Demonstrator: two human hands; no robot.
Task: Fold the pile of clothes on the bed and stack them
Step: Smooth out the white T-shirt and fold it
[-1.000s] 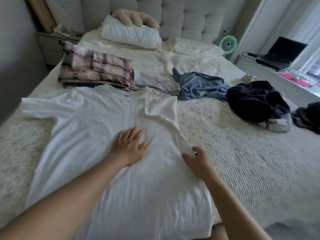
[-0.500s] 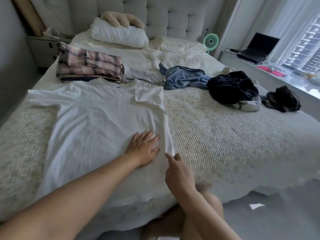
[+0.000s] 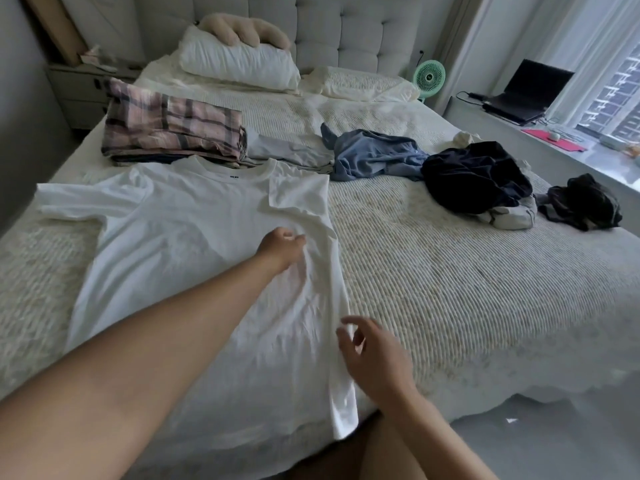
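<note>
Centrally, a white T-shirt [image 3: 180, 244] is lying spread flat on the bed [image 3: 450, 289], its collar pointing toward the headboard, its right side and sleeve already folded inward, and its hem hanging over the near edge. The left hand [image 3: 282, 247] is resting on the shirt beside that folded strip, its fingers curling and apparently bunching a little fabric. The right hand [image 3: 372, 355] is hovering at the shirt's right edge with fingers spread and loosely bent, holding nothing. A stack of folded clothes [image 3: 173, 131], topped by pink plaid fabric, is sitting just beyond the collar. Unfolded items are lying farther right: a blue garment [image 3: 374, 154], a dark navy garment [image 3: 474, 178] and a small black garment [image 3: 581, 202]. Two pillows [image 3: 239, 62] are resting against the headboard.
</note>
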